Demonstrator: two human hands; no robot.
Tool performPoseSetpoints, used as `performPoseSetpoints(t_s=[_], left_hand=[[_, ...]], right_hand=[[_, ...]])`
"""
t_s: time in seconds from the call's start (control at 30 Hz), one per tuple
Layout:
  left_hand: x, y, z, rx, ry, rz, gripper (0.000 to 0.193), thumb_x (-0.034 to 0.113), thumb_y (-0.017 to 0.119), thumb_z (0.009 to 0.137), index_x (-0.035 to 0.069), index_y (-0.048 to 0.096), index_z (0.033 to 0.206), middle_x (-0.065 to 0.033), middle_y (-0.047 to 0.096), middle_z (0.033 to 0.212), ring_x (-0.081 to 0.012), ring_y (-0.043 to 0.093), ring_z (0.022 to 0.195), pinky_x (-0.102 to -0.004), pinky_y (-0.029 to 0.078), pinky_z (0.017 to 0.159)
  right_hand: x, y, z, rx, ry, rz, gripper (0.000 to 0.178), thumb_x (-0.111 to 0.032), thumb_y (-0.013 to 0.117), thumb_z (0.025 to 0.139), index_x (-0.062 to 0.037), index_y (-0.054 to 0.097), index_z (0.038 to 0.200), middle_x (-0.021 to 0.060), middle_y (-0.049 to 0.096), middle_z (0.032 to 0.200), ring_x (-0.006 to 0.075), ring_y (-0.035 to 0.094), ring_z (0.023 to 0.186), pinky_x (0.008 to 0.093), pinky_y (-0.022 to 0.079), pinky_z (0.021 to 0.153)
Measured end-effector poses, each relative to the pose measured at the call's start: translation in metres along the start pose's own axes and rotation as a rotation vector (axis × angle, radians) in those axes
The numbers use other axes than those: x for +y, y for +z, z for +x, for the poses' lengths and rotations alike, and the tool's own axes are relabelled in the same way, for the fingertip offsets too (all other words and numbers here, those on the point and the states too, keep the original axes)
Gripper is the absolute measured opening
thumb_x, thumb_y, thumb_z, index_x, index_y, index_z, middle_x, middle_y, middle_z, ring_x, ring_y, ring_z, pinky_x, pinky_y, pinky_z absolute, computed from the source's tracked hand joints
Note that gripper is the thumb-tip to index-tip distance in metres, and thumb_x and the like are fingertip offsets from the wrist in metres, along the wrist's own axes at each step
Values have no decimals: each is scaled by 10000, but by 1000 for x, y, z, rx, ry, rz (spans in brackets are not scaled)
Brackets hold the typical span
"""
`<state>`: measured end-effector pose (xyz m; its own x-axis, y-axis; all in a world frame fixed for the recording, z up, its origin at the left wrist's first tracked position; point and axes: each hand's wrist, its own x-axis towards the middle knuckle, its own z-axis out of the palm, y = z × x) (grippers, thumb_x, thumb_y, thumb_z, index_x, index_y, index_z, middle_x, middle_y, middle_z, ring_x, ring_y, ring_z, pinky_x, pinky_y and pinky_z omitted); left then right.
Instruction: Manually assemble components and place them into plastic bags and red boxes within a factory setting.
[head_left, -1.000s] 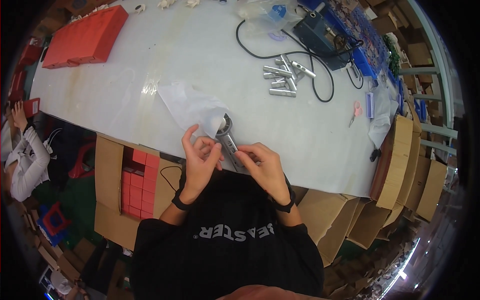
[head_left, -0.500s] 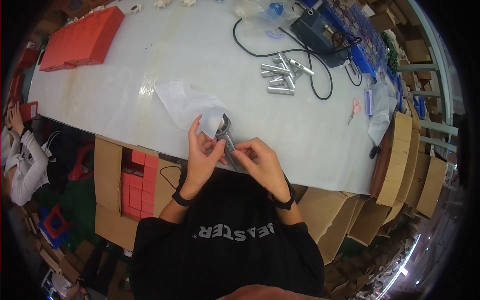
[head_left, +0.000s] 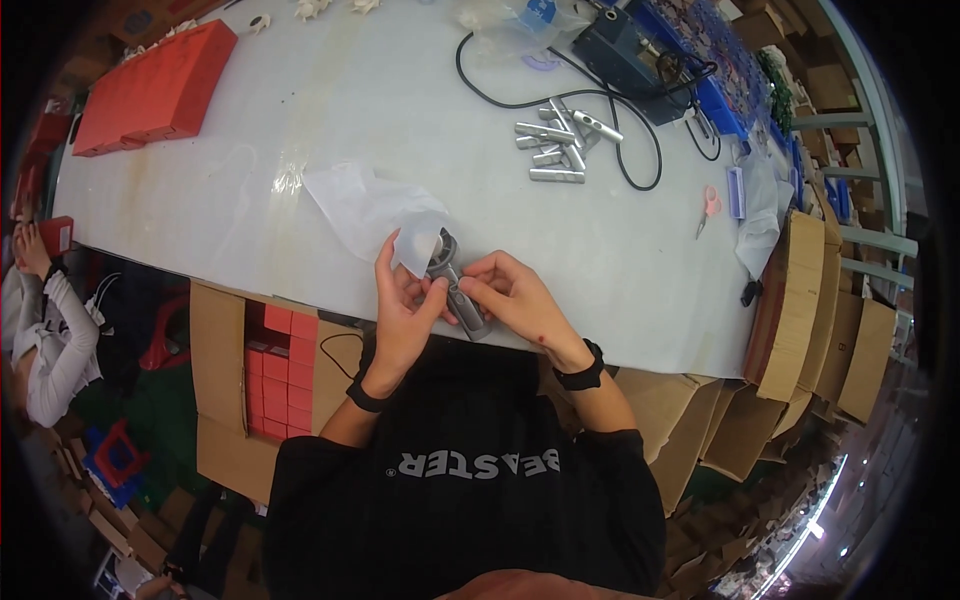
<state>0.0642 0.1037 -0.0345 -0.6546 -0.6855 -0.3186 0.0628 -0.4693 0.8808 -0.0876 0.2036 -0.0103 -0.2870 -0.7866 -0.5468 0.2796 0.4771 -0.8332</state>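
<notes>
A grey handheld device (head_left: 470, 317) with a ring-shaped head and a straight handle lies slanted between my hands at the table's near edge. My left hand (head_left: 402, 310) is closed on it, thumb against the handle just below the head. A translucent white plastic bag (head_left: 355, 205) stretches from the table to my left fingers and covers part of the round head; whether those fingers also grip the bag I cannot tell. My right hand (head_left: 515, 297) is at the handle's right side, thumb and forefinger touching it near a button-like spot. Its remaining fingers are curled.
Several silver tubes (head_left: 556, 175) lie piled beyond my right hand, beside a black cable (head_left: 640, 187) and a dark machine (head_left: 625, 55). Pink scissors (head_left: 709, 203) lie farther right. Red boxes (head_left: 165, 85) stand far left; cardboard boxes (head_left: 785, 320) flank the table. A co-worker's sleeve (head_left: 62, 335) shows left.
My right hand has shifted up along the device, its wrist moving right, and more of the handle shows. The handle's lower end has swung slightly right. My left hand keeps its hold.
</notes>
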Motion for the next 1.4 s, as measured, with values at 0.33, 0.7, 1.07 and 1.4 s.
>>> performPoseSetpoints(t_s=[0.33,0.7,1.07,1.4], left_hand=[[-3,0,1,-4,21,1,830,-43,601,950,104,89,1587,-108,589,969,-130,602,749,-284,582,601],[-1,6,3,97,-33,20,804,2,676,928,84,161,1541,-118,652,959,-106,602,639,-248,534,496],[4,8,6,97,-54,-11,829,4,696,920,85,156,1544,-120,657,950,-117,622,641,-259,540,503],[-7,-13,1,-133,-41,41,1097,-58,736,862,163,-15,1629,-25,472,857,-121,592,769,-298,594,660]], right_hand=[[-9,2,-1,-6,-59,-238,240,-193,655,1009,17,578,1094,72,672,865,98,610,715,245,492,622],[-16,-3,3,-94,6,-153,254,-182,659,1004,46,574,1081,98,688,905,119,639,712,259,522,609],[-8,-9,-1,-76,-77,-251,300,-171,676,993,51,604,1182,98,684,930,130,650,769,265,543,660],[-7,-17,-4,-93,-291,-425,324,-161,702,963,29,644,1219,136,662,1023,200,669,833,316,541,762]])
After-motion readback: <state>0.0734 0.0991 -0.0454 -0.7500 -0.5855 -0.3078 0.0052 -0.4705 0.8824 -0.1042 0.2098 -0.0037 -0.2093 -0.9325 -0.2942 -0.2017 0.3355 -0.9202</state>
